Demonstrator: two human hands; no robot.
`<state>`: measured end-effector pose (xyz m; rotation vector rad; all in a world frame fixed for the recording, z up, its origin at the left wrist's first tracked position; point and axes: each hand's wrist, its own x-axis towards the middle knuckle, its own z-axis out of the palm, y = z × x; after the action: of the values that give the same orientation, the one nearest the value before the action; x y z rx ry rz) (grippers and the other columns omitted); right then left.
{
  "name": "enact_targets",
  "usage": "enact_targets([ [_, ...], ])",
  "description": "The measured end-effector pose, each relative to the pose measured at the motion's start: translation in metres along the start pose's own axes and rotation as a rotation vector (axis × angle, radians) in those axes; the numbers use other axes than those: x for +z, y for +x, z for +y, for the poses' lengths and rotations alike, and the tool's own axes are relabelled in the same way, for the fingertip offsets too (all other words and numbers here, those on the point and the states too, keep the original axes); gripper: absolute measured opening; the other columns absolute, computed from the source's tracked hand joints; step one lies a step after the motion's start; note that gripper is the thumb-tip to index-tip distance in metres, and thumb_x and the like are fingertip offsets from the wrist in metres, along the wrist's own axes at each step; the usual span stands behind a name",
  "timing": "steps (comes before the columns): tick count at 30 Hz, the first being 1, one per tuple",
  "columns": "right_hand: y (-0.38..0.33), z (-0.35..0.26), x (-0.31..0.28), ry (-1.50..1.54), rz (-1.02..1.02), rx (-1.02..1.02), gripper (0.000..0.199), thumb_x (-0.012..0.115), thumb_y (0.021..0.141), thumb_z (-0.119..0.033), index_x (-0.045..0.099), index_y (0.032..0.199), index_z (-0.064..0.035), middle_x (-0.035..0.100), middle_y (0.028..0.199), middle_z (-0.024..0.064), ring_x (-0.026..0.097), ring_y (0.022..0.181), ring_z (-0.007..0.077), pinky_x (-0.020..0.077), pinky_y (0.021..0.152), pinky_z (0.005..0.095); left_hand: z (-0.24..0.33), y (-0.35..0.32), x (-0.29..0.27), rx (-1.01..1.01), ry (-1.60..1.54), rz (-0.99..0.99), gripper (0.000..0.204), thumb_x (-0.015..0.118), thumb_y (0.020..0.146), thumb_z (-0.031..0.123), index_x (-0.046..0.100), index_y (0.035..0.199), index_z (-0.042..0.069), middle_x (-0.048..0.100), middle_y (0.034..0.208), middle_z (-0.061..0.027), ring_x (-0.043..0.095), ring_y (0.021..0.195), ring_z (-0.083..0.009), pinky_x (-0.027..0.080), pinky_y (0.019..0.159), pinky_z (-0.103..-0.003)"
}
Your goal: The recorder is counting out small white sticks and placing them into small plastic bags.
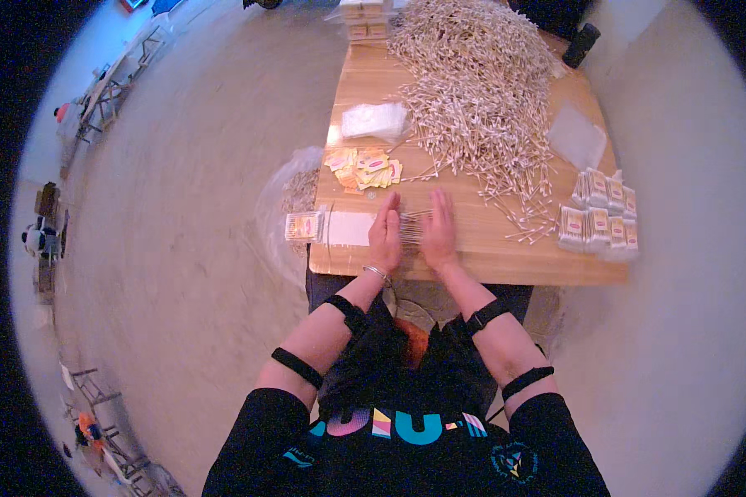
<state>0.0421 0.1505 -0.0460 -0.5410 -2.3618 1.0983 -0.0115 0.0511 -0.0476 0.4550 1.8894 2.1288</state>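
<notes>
Near the front edge of the table, a bunch of cotton swabs (412, 227) lies crosswise between my palms. My left hand (385, 234) stands on its edge at the left ends of the swabs, fingers stretched out. Opposite it, my right hand (439, 230) is held straight-fingered against the right ends, slightly blurred. Just left of my left hand is a white card or sheet (350, 229). Beside that, at the table's left edge, sits a clear pack of swabs (303, 226) with an orange-yellow label. A heap of yellow-orange labels (366, 168) lies beyond my left hand.
A large mound of loose cotton swabs (481, 74) covers the far table. Filled swab packs (597, 224) are stacked at the right, near a clear plastic bag (576, 137). White bags (375, 121) lie at the left. A plastic sack (294, 195) hangs beside the wooden table (506, 263).
</notes>
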Motion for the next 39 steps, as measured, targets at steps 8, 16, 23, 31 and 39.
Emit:
enact_targets([
  [8, -0.032, -0.030, -0.027, -0.669, -0.427, -0.252, 0.072, 0.053, 0.082, -0.040, 0.028, 0.134, 0.0020, 0.023, 0.141, 0.0217, 0.015, 0.133, 0.0363, 0.0113, 0.109, 0.0466, -0.014, 0.003, -0.006, -0.057, -0.185, 0.049, 0.046, 0.035, 0.096, 0.027, 0.039, 0.127, -0.007, 0.045, 0.129, -0.0187, 0.042, 0.120, -0.0246, 0.031, 0.102, -0.032],
  [16, -0.026, -0.030, -0.030, -0.764, -0.452, -0.279, 0.073, 0.051, 0.082, -0.044, 0.028, 0.135, 0.0007, 0.023, 0.142, 0.0203, 0.015, 0.134, 0.0351, 0.0111, 0.109, 0.0464, -0.016, 0.005, -0.004, -0.047, -0.219, 0.029, 0.047, 0.034, 0.096, 0.028, 0.039, 0.127, -0.007, 0.045, 0.128, -0.0190, 0.042, 0.120, -0.0249, 0.031, 0.102, -0.032],
  [23, -0.043, -0.029, -0.035, -0.727, -0.482, -0.355, 0.070, 0.046, 0.084, -0.044, 0.028, 0.135, 0.0011, 0.023, 0.143, 0.0164, 0.016, 0.134, 0.0320, 0.0109, 0.109, 0.0460, -0.016, 0.005, -0.009, -0.055, -0.212, -0.027, 0.049, 0.034, 0.097, 0.029, 0.033, 0.131, -0.006, 0.038, 0.134, -0.0200, 0.037, 0.125, -0.0269, 0.027, 0.105, -0.036],
  [31, -0.021, -0.025, -0.029, -0.817, -0.460, -0.332, 0.072, 0.047, 0.084, -0.044, 0.024, 0.136, 0.0009, 0.019, 0.145, 0.0162, 0.013, 0.135, 0.0311, 0.0081, 0.109, 0.0457, -0.016, 0.006, -0.006, -0.065, -0.249, 0.044, 0.045, 0.036, 0.096, 0.027, 0.041, 0.125, -0.007, 0.047, 0.125, -0.0192, 0.044, 0.119, -0.0239, 0.033, 0.101, -0.032],
  [39, -0.027, -0.027, -0.035, -0.761, -0.513, -0.248, 0.074, 0.046, 0.085, -0.045, 0.021, 0.137, 0.0005, 0.015, 0.145, 0.0179, 0.010, 0.136, 0.0315, 0.0082, 0.109, 0.0460, -0.012, 0.004, -0.008, -0.073, -0.256, 0.061, 0.047, 0.036, 0.096, 0.028, 0.040, 0.126, -0.008, 0.046, 0.127, -0.0187, 0.043, 0.119, -0.0244, 0.032, 0.102, -0.032],
])
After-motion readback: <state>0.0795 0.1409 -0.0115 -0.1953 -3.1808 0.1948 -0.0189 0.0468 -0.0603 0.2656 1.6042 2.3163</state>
